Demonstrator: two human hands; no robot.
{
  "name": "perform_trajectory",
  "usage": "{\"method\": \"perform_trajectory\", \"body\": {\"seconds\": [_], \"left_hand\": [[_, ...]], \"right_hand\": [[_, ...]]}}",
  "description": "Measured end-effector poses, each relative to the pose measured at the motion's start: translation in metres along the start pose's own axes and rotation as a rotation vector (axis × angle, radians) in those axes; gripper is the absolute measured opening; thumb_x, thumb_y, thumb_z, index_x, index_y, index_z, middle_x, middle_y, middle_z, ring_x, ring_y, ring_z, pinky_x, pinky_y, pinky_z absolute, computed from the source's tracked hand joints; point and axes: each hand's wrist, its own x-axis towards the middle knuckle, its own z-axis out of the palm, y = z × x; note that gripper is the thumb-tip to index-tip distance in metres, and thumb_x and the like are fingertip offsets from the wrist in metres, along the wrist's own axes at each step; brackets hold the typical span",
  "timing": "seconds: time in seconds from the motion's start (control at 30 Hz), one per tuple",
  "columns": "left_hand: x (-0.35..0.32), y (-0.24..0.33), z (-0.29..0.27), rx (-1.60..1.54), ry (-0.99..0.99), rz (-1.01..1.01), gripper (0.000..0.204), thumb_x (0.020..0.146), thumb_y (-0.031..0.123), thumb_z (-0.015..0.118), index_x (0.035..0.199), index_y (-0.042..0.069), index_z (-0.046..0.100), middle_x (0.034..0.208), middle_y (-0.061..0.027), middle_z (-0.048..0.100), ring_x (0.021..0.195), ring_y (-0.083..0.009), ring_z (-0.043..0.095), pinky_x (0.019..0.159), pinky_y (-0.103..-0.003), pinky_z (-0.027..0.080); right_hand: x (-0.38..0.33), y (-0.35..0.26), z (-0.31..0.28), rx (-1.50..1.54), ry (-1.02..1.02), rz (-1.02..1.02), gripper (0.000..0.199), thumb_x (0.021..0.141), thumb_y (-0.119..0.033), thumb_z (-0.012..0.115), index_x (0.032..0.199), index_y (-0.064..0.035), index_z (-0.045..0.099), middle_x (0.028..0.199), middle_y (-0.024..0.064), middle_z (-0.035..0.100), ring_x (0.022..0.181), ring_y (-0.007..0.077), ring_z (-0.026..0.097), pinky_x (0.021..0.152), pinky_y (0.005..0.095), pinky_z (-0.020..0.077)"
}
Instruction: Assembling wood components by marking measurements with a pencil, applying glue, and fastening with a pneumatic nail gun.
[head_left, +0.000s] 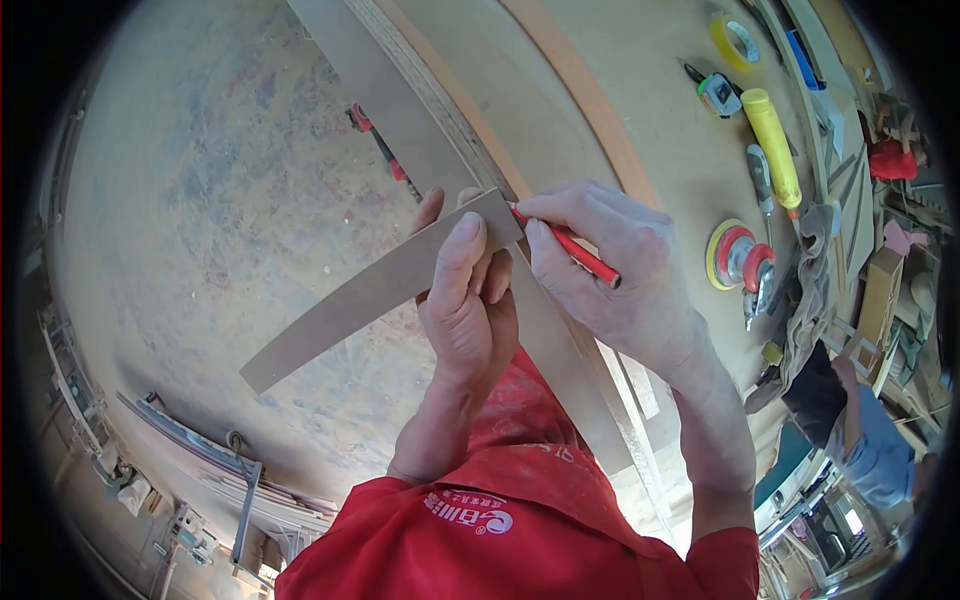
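Note:
A flat grey-brown strip of board (350, 300) juts out past the workbench edge toward the lower left. My left hand (468, 300) grips it near its upper right end, thumb on top and fingers underneath. In my right hand (610, 245) is a red carpenter's pencil (585, 257), its tip at the end of the strip. Whether the tip touches the strip or the wood beside it cannot be made out. A red-ended clamp (385, 150) sticks out from the bench edge beyond my left hand.
On the bench top (650, 110) lie a tape roll (735, 42), a tape measure (718, 94), a yellow tube (772, 150), a screwdriver (760, 180) and a red round sander (738, 255). A grey cloth (808, 300) hangs nearby. Another person (880, 440) is at the lower right.

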Motion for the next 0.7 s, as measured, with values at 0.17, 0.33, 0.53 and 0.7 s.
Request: {"method": "perform_trajectory", "body": {"seconds": [0.17, 0.33, 0.53, 0.7], "left_hand": [[-0.078, -0.038, -0.022, 0.010, -0.002, -0.016, 0.059, 0.096, 0.004, 0.063, 0.147, 0.003, 0.033, 0.108, -0.0060, 0.063, 0.064, -0.0012, 0.043, 0.052, -0.019, 0.034], [-0.175, -0.090, -0.054, -0.006, -0.024, -0.008, 0.059, 0.096, 0.005, 0.063, 0.147, 0.002, 0.033, 0.109, -0.0061, 0.063, 0.064, -0.0015, 0.043, 0.052, -0.019, 0.034], [-0.274, -0.149, -0.078, 0.006, -0.011, 0.002, 0.061, 0.096, 0.005, 0.064, 0.148, 0.003, 0.033, 0.109, -0.0061, 0.063, 0.065, -0.0019, 0.044, 0.053, -0.020, 0.034], [-0.308, -0.169, -0.085, 0.000, 0.008, -0.018, 0.062, 0.095, 0.005, 0.064, 0.148, 0.003, 0.033, 0.111, -0.0072, 0.064, 0.066, -0.0018, 0.045, 0.053, -0.020, 0.035]], "right_hand": [[-0.088, -0.006, -0.016, 0.010, -0.016, 0.022, 0.017, 0.087, 0.002, 0.067, 0.104, 0.0025, 0.069, 0.097, 0.0142, 0.072, 0.087, 0.0251, 0.073, 0.077, 0.0312, 0.0576], [-0.197, -0.012, -0.039, 0.023, -0.019, 0.005, 0.016, 0.087, 0.001, 0.067, 0.102, 0.0024, 0.069, 0.098, 0.0147, 0.072, 0.088, 0.0268, 0.073, 0.077, 0.0320, 0.0574], [-0.314, -0.008, -0.064, 0.037, 0.008, -0.031, 0.016, 0.086, 0.002, 0.068, 0.102, 0.0021, 0.069, 0.099, 0.0148, 0.072, 0.087, 0.0274, 0.072, 0.076, 0.0325, 0.0571], [-0.352, -0.006, -0.075, 0.043, 0.017, -0.025, 0.017, 0.086, 0.002, 0.068, 0.102, 0.0020, 0.069, 0.098, 0.0145, 0.072, 0.086, 0.0270, 0.072, 0.076, 0.0323, 0.0571]]}}
